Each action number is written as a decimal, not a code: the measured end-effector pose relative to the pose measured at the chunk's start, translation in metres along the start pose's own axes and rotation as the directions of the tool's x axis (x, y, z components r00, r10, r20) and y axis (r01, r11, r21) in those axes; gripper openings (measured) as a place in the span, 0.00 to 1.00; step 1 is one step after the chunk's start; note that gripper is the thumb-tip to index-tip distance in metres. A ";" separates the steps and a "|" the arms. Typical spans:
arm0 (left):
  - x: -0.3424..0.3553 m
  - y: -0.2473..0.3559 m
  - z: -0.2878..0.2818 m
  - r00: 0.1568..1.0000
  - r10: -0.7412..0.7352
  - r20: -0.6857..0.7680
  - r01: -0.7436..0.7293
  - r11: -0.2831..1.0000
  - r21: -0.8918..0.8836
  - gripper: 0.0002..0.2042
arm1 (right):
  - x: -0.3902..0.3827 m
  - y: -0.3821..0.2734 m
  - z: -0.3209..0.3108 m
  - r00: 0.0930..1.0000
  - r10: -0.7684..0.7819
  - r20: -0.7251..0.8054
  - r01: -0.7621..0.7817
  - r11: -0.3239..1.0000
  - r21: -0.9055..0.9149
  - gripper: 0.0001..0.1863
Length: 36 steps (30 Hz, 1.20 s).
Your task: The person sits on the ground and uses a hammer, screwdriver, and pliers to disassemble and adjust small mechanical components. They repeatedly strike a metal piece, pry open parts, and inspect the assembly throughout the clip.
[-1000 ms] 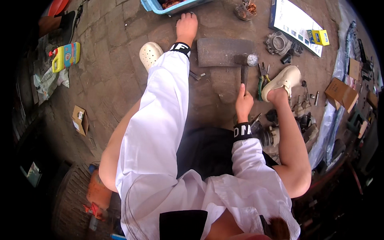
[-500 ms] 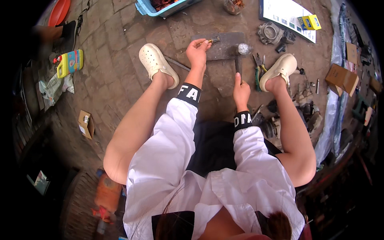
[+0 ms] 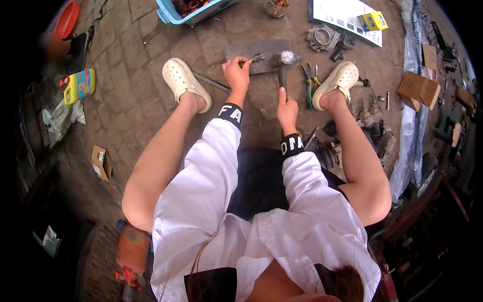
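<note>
A dark flat metal plate (image 3: 238, 49) lies on the floor between my feet. My left hand (image 3: 237, 72) is at its left part, pinching a small brass-coloured piece (image 3: 253, 60) with a dark end. My right hand (image 3: 287, 108) is closed round the handle of a hammer (image 3: 282, 75), whose shiny head sits over the plate's right end. Pliers (image 3: 311, 82) with green and yellow handles lie just right of the hammer, and a thin metal bar (image 3: 211, 82) lies left of my left hand.
Around me are a blue bin (image 3: 186, 17), a jar (image 3: 275, 7), a white board (image 3: 333, 12) with a yellow box (image 3: 372, 21), metal housings (image 3: 321, 38), loose parts, cardboard boxes (image 3: 417, 90) and a yellow jug (image 3: 76, 86). Another person's foot (image 3: 78, 53) shows at upper left.
My left hand has come back from beside the blue bin to the plate and now holds the small brass-coloured piece there. My right hand still grips the hammer.
</note>
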<state>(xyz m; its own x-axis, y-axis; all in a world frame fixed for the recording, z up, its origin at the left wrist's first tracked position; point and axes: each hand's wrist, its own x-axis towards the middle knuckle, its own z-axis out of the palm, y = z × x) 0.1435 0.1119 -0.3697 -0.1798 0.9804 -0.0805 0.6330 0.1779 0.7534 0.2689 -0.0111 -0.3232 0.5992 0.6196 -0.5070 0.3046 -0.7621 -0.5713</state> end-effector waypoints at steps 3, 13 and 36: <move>0.001 0.002 0.009 1.000 0.014 -0.011 -0.015 0.999 -0.046 0.08 | 0.002 0.006 -0.006 0.998 -0.016 -0.059 0.016 1.000 0.007 0.36; 0.019 -0.064 -0.099 0.921 -0.061 -0.386 0.077 0.997 0.027 0.07 | 0.003 -0.085 -0.113 0.883 -0.418 0.211 0.310 0.860 0.406 0.26; 0.022 -0.087 -0.127 0.835 -0.222 -0.504 0.223 0.973 -0.058 0.07 | -0.011 -0.142 -0.053 0.878 -0.467 -0.106 0.478 0.835 0.273 0.31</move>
<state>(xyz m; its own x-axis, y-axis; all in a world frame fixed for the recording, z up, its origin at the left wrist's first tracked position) -0.0111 0.1069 -0.3547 -0.6696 0.7367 0.0945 0.5320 0.3869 0.7532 0.2581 0.0803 -0.2021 0.4623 0.8800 -0.1094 0.3386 -0.2892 -0.8954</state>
